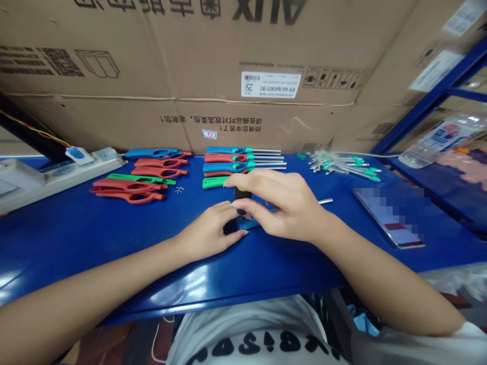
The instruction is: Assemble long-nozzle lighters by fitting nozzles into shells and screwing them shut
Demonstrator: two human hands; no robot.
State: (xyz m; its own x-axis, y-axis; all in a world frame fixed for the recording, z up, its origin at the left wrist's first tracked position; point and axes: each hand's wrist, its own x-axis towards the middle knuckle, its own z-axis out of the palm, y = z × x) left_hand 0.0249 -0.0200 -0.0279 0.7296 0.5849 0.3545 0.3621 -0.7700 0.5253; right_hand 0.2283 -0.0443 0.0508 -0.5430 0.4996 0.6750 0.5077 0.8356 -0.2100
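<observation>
Near the middle of the blue table, my right hand point(281, 203) grips a short black screwdriver point(241, 194) upright from above, fingers closed round its handle. Beneath its tip lies a blue lighter point(249, 223), mostly covered by my hands, with a metal tube point(325, 201) showing to the right. My left hand point(213, 230) holds the lighter's left part against the table, thumb and fingers on either side of it. Just behind is a stack of lighters with metal tubes point(228, 167). Several small screws point(179, 190) lie to the left.
Coloured handle shells point(131, 187) lie at the left beside a white power strip point(57, 180). Metal tubes with green ends point(342, 165) are piled at the back right, near a phone point(391, 218). A cardboard box point(213, 61) stands behind; a bottle point(437, 139) is at the far right.
</observation>
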